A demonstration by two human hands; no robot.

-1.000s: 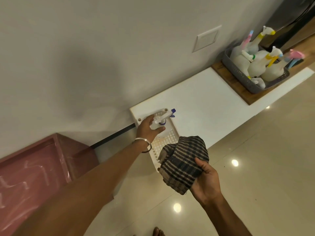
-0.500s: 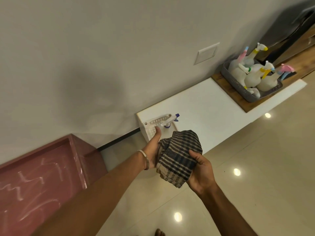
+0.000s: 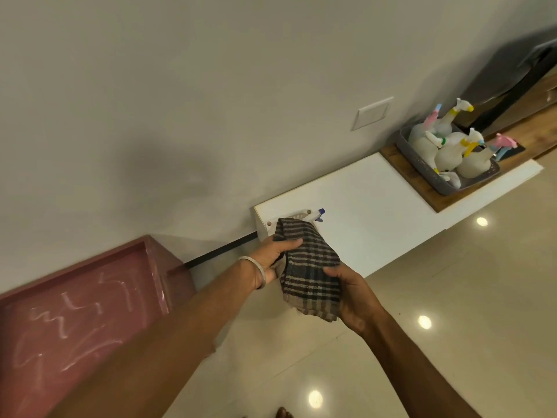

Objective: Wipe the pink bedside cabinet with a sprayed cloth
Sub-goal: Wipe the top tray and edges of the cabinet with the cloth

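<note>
A dark striped cloth [image 3: 310, 268] is held between both hands in front of me. My left hand [image 3: 271, 256] grips its upper left edge, thumb over the fabric. My right hand [image 3: 352, 294] holds its lower right side from beneath. Behind the cloth a white spray bottle with a blue nozzle [image 3: 318, 215] lies in a white perforated basket [image 3: 294, 217] on the white low shelf [image 3: 376, 206]. The pink bedside cabinet [image 3: 75, 309] stands at the lower left, its top streaked with white marks.
A grey basket [image 3: 446, 185] with several spray bottles sits on a wooden board [image 3: 422, 191] at the shelf's right end. A white switch plate [image 3: 372, 113] is on the wall. Glossy tiled floor [image 3: 452, 312] lies below, with a toe [image 3: 283, 413] at the bottom edge.
My left hand left the spray bottle in the white basket and came back to take the cloth's edge. The cloth now hangs between both hands.
</note>
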